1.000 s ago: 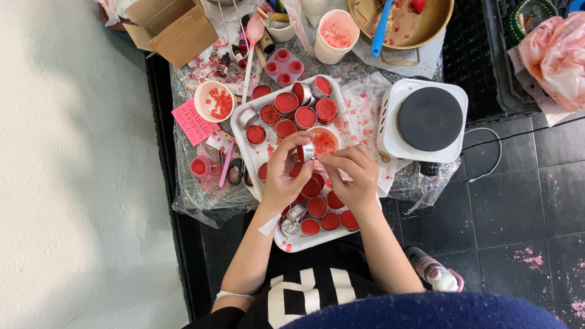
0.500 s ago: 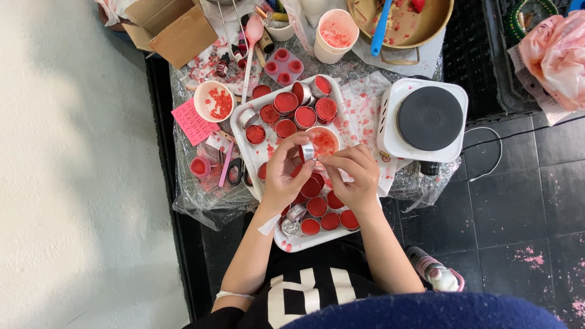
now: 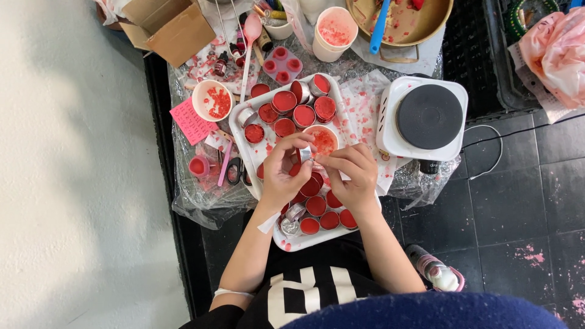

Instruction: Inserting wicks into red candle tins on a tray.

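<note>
A small round silver metal tin [image 3: 305,154] is still pinched between left hand [image 3: 281,173] and right hand [image 3: 352,173] above the white plastic tray [image 3: 244,146]; nothing has shifted

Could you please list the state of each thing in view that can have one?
Small tin: pinched between both hands.
Left hand: gripping the tin.
Right hand: gripping the tin.
Tins on the white tray: mostly filled red.
Hot plate: bare on top.
Cardboard box: open.
</note>
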